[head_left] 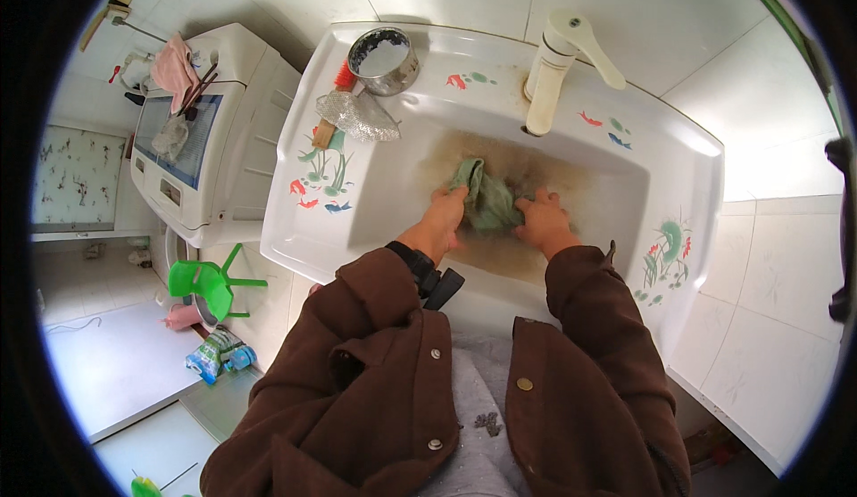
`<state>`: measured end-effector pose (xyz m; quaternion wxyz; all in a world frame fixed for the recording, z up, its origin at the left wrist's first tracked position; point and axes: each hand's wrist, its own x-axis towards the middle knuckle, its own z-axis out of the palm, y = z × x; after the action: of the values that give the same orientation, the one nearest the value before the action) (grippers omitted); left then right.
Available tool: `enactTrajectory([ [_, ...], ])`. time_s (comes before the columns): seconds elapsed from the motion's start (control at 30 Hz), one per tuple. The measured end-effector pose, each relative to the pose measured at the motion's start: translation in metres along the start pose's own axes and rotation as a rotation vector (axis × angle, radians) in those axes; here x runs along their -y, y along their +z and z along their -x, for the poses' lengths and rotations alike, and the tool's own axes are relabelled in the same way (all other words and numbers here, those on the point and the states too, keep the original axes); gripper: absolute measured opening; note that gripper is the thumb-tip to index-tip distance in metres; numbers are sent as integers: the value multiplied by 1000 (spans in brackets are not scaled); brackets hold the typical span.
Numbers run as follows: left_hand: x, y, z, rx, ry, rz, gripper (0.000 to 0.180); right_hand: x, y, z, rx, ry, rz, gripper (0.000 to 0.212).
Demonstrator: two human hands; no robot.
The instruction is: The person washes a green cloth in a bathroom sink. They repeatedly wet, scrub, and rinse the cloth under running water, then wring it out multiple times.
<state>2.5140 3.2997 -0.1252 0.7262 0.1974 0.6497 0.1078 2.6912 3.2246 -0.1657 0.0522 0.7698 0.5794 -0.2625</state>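
In the basin of a white sink [384,202], brownish water surrounds a wet green cloth [486,198]. My left hand [442,218] grips the cloth's left side, its fingers curled into the fabric. At the opposite side my right hand [546,221] has closed on the cloth's right edge, the fingertips partly in the murky water. Part of the cloth rises in a fold above the water; its lower part is hidden. Above the basin stands a cream faucet [555,69] with its lever turned to the right; no stream shows from its spout.
On the sink's upper left ledge sit a metal pot [384,60] with white residue, a silvery mesh cloth [357,115] and a red-bristled brush [345,76]. Left of the sink are a white washing machine [228,131], a green plastic chair [210,283] and a blue-green bag [212,354].
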Motion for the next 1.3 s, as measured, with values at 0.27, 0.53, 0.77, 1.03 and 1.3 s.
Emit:
enactTrajectory([
  [0.27,0,-9,-11,265,-35,199,53,44,-22,5,-24,-141,-985,40],
  [0.53,7,-9,-25,740,-65,570,36,98,-38,38,-451,-585,-835,35],
  [0.77,8,7,-4,659,132,396,38,89,-36,31,-455,-326,-718,31],
  [1.03,4,19,22,244,28,-21,40,14,-30,-9,-230,104,-469,40],
  [1.3,4,-6,3,56,-134,43,64,-15,15,-15,-123,-71,-401,36],
])
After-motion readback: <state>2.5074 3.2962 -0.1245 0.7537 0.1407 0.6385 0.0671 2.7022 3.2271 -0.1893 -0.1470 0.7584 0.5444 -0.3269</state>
